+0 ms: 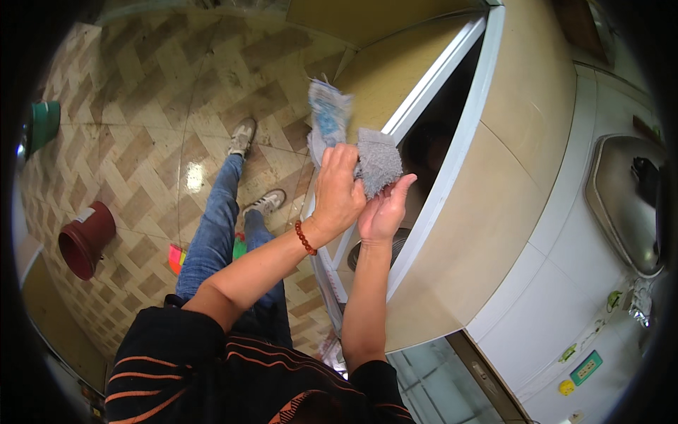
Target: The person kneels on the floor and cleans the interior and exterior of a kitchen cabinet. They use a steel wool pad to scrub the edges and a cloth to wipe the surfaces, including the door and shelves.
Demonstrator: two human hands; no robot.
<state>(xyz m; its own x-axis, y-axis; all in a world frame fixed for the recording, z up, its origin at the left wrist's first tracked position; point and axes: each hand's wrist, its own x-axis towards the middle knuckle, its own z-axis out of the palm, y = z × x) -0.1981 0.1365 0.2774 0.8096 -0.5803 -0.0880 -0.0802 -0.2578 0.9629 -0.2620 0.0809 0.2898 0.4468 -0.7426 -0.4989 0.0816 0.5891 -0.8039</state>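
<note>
My left hand [339,185], with a bead bracelet on its wrist, is closed around a bunched grey cloth [378,159]. One part of the cloth stands up above the thumb. A blurred, pale strip with blue marking [329,114] hangs out beyond the knuckles; whether it belongs to the same cloth I cannot tell. My right hand [382,214] is against the lower side of the cloth, palm up and thumb apart. Its other fingers are mostly hidden by the cloth. Both hands are over the white frame [424,95] of a cabinet with a dark opening.
Inside the cabinet is a round metal object [357,257], partly hidden by my arm. A tiled counter [519,175] runs along the right, before a metal basin-like fixture [617,196]. A maroon bucket [87,238] and a green bin [45,124] are on the left.
</note>
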